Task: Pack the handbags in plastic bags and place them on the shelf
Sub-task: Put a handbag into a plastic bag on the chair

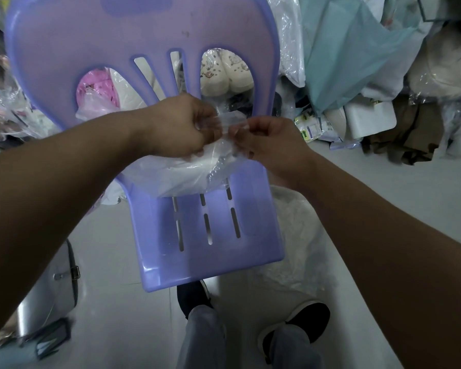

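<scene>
Pinching the clear top of the bag (225, 147), the left hand (181, 126) and the right hand (266, 141) are both gripping plastic with curled fingers, the 2 hands almost touching. Inside the bag a white handbag (179, 174) is lying on the seat of the purple chair (210, 235). Near the chair's left side a silver handbag (45, 288) is lying on the floor (123, 328).

chair back (64, 49) blocking ahead, front seat (210, 262) bare, wrapped piles (357, 62) right
</scene>
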### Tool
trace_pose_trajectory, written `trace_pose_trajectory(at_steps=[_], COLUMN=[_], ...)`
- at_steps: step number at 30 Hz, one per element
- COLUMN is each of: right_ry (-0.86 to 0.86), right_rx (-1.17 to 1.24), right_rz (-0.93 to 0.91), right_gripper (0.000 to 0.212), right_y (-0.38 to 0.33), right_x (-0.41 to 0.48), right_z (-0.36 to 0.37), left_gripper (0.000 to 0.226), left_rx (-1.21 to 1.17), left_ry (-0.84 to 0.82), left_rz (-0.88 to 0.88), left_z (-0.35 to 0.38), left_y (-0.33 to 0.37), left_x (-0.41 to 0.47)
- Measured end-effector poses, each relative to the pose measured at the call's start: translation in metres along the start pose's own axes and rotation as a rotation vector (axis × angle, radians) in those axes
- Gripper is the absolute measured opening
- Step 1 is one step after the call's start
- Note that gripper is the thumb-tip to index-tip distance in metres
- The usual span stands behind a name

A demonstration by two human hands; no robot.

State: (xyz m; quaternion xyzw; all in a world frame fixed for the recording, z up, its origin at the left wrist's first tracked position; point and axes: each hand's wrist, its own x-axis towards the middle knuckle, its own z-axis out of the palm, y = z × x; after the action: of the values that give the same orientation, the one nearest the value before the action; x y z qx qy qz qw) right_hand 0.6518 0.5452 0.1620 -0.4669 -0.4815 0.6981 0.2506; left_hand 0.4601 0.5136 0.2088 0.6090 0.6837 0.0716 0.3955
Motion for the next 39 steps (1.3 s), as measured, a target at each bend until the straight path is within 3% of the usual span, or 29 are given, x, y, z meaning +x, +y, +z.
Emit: trace_pose_trajectory(at_steps=[4, 7, 14, 17, 20, 26, 29, 32, 39], right_ry=[0.007, 0.001, 0.034, -0.021, -0.059, -0.046, -0.062, -0.071, -0.159], right_rx=[-0.068, -0.062, -0.022, -0.189, -0.395, -0.501, -0.769, -0.966, -0.910], right_rz=[-0.002, 0.015, 0.050, -0.075, -0.140, -0.172, -0.237, -0.358, -0.306], right_gripper=[0.012, 0.018, 0.016, 0.008, 0.018, 0.014, 0.025, 0.022, 0.019], right_y=[0.000, -0.002, -0.011, -0.018, -0.023, -0.027, -0.028, -0.034, -0.041], right_x=[0.000, -0.002, 0.002, 0.001, 0.001, 0.004, 0.007, 0.008, 0.013], right_z=[-0.001, -0.006, -0.001, 0.001, 0.000, 0.012, 0.016, 0.020, 0.026], left_gripper=[0.013, 0.017, 0.017, 0.016, 0.015, 0.010, 0.017, 0.014, 0.019], left_rx=[0.034, 0.203, 0.355, 0.297, 0.270, 0.244, 0.287, 0.244, 0.247], left_ry=[0.003, 0.009, 0.005, 0.003, 0.035, 0.051, 0.045, 0.072, 0.080], left_rz=[0.035, 0.053, 0.082, 0.096, 0.135, 0.136, 0.118, 0.131, 0.157], left_z=[0.000, -0.017, -0.042, -0.043, -0.040, -0.041, -0.034, -0.028, -0.038], left_y=[-0.003, -0.007, -0.001, 0.002, 0.001, -0.006, -0.010, -0.014, -0.016], left_x=[-0.002, -0.005, -0.001, -0.003, -0.004, -0.005, -0.004, -0.005, -0.010])
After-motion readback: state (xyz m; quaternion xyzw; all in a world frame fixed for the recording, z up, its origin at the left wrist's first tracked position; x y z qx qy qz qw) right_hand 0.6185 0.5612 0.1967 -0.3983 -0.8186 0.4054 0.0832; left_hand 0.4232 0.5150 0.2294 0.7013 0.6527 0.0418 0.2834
